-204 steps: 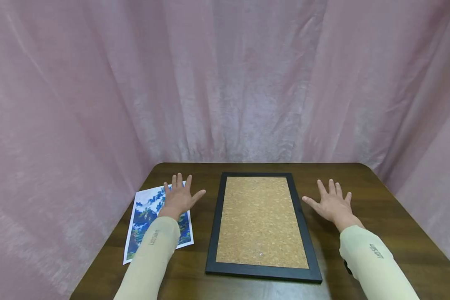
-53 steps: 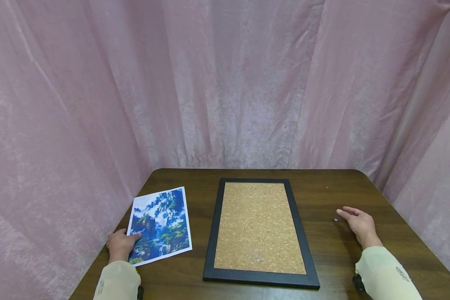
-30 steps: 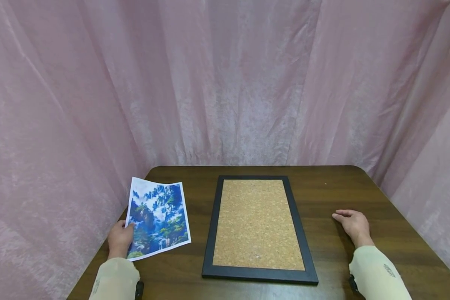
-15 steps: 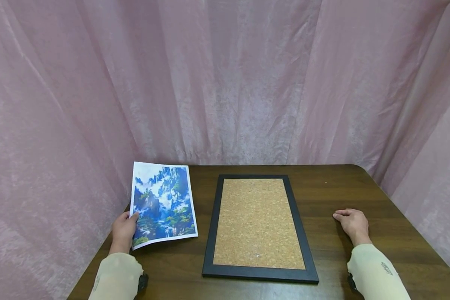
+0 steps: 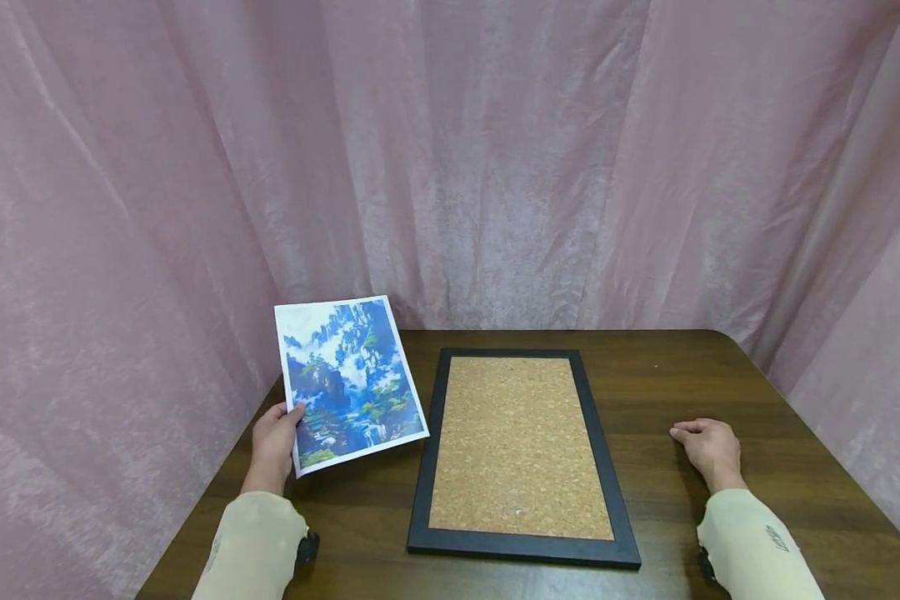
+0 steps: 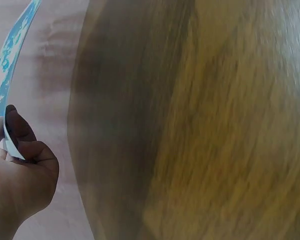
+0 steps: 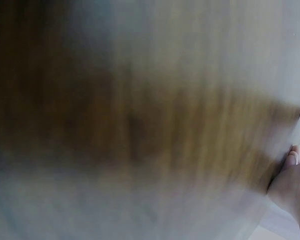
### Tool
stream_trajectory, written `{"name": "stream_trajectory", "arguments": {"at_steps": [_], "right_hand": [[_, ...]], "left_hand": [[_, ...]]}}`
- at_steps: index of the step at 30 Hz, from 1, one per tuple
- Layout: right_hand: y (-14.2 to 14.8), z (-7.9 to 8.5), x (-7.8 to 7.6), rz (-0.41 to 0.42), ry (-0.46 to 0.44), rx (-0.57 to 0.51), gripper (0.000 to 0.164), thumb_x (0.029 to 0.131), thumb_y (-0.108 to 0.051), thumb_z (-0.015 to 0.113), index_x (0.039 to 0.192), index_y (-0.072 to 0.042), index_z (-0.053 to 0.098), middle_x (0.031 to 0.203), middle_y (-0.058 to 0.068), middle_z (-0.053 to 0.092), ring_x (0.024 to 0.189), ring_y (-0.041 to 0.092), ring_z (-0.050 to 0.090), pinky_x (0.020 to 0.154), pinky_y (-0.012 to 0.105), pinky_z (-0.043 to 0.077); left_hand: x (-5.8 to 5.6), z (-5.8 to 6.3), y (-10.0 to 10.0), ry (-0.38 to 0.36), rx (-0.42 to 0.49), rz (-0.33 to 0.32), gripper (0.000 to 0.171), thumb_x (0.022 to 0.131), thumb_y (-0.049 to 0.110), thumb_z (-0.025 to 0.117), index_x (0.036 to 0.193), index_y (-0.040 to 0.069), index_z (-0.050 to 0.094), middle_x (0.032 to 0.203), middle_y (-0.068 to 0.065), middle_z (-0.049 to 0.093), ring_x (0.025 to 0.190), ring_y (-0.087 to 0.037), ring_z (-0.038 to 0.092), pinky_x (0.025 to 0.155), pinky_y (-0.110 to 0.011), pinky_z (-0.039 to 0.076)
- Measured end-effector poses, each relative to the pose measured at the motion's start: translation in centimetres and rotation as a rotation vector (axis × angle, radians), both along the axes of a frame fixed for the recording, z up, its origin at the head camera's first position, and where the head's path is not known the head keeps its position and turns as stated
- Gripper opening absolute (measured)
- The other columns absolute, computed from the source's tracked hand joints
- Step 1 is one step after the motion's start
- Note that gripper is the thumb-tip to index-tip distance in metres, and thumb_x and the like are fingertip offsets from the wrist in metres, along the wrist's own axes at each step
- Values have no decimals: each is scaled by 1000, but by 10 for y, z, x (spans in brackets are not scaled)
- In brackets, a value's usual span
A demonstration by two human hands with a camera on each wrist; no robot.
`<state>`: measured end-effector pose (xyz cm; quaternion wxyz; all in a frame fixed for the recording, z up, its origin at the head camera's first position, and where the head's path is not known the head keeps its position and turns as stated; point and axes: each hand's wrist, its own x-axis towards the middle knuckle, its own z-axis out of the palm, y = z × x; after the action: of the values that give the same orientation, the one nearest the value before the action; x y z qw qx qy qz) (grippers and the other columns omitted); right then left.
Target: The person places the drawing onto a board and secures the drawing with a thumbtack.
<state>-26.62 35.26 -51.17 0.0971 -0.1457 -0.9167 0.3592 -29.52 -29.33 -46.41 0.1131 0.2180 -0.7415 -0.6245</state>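
My left hand (image 5: 273, 437) pinches the left edge of a landscape picture print (image 5: 352, 383), lifted above the table and tilted up. In the left wrist view, thumb and fingers (image 6: 22, 127) close round the paper's edge. The picture shows blue mountains, trees and waterfalls with a white border. My right hand (image 5: 708, 454) rests low at the table's right, fingers bent, thumb and forefinger near each other. Whether something small lies between its fingertips is hidden. In the right wrist view only part of that hand (image 7: 292, 185) shows. A black-framed cork board (image 5: 521, 450) lies between the hands.
The brown wooden table (image 5: 645, 383) has rounded far corners. Pink curtains (image 5: 510, 167) hang behind it and on both sides. A tiny pale speck (image 5: 655, 366) lies on the table to the board's right.
The left hand took the print by its left edge, raised it and carried it right toward the board. The right hand lowered, then stayed; a small pinkish thing by its fingers is out of sight.
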Motion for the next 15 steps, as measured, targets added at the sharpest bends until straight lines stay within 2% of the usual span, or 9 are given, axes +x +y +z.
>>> {"name": "stream_trajectory", "arguments": {"at_steps": [9, 15], "right_hand": [[-28, -15, -34, 71, 18, -2, 23, 95, -15, 63, 98, 4, 75, 118, 27, 64, 115, 51, 51, 97, 60, 33], [-46, -24, -57, 126, 15, -2, 23, 95, -16, 63, 99, 4, 75, 117, 27, 65, 114, 51, 52, 97, 61, 33]], "left_hand": [[0, -1, -1, 68, 69, 31, 41, 101, 23, 58, 130, -6, 54, 84, 3, 64, 68, -7, 60, 62, -23, 51], [1, -1, 2, 73, 78, 33, 38, 102, 24, 58, 127, -4, 56, 85, 2, 63, 71, -8, 60, 65, -24, 50]]}}
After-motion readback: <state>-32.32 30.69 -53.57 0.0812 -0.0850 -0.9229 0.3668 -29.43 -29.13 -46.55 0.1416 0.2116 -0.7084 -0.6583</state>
